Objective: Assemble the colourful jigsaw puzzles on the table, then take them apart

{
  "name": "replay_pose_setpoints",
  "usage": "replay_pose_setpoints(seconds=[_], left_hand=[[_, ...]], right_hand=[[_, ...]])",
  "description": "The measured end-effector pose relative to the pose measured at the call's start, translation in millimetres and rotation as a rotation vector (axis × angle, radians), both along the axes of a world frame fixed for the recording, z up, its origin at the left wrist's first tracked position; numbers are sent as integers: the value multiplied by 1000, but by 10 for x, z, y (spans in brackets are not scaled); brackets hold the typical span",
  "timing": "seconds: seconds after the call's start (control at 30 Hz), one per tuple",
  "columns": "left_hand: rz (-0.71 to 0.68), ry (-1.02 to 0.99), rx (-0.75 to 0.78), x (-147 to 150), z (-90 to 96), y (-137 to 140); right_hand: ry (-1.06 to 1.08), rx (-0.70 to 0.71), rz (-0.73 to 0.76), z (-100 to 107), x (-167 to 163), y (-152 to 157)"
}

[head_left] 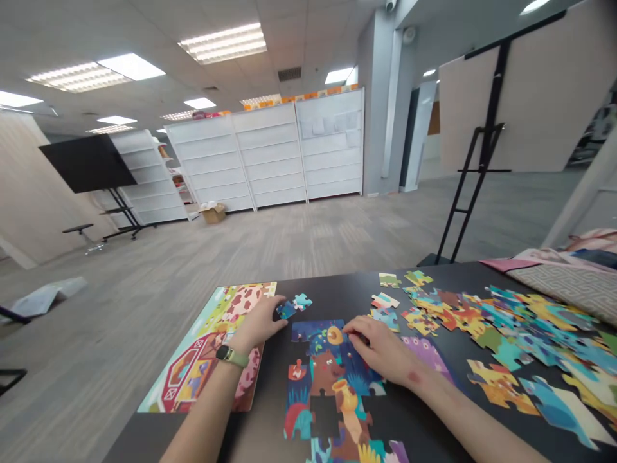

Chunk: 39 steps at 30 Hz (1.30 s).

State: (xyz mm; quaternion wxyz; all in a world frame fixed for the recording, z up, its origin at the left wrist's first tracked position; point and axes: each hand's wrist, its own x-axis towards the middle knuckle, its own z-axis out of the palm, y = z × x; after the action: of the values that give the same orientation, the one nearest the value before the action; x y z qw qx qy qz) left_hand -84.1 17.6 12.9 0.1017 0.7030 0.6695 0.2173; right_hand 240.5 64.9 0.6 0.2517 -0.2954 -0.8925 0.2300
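A partly assembled jigsaw puzzle (328, 373) lies on the black table, showing a brown bear on dark blue with gaps between some pieces. At its upper right, the bent fingers of my right hand (383, 350) are drawn together on a puzzle piece at the edge; the fingertips partly hide it. My left hand (260, 321) rests over the right side of a farm picture board (193, 360), thumb and fingers apart. Just beyond its fingertips are a dark blue puzzle piece (286, 310) and a light blue puzzle piece (303, 301). A watch (231, 354) is on my left wrist.
Many loose puzzle pieces (511, 334) spread over the right side of the table. A purple puzzle section (427, 357) lies partly behind my right forearm. Patterned fabric (563, 289) sits at the right edge. Beyond the table stand a board on a stand (475, 173) and white shelves (270, 154).
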Motion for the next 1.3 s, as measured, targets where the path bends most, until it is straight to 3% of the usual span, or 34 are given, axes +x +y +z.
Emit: replay_pose_setpoints(seconds=[0.2,0.4,0.53,0.67,0.87,1.3], left_hand=[[35,-97,25,1,-93,66],[47,-299,35,-133,-34,75],[-82,-516,-25,-111,114,38],[-300,-659,-214,86,238,-50],[-457,-720,-427,316,244,-107],[-465,-686,-400,390,192,-71]], right_hand=[[2,-2,-6,31,3,-3],[-9,-6,-1,41,8,2],[-7,-6,-4,35,15,0],[-14,6,-5,26,20,-2],[-11,19,-13,49,24,-1],[-25,27,-2,61,15,-12]])
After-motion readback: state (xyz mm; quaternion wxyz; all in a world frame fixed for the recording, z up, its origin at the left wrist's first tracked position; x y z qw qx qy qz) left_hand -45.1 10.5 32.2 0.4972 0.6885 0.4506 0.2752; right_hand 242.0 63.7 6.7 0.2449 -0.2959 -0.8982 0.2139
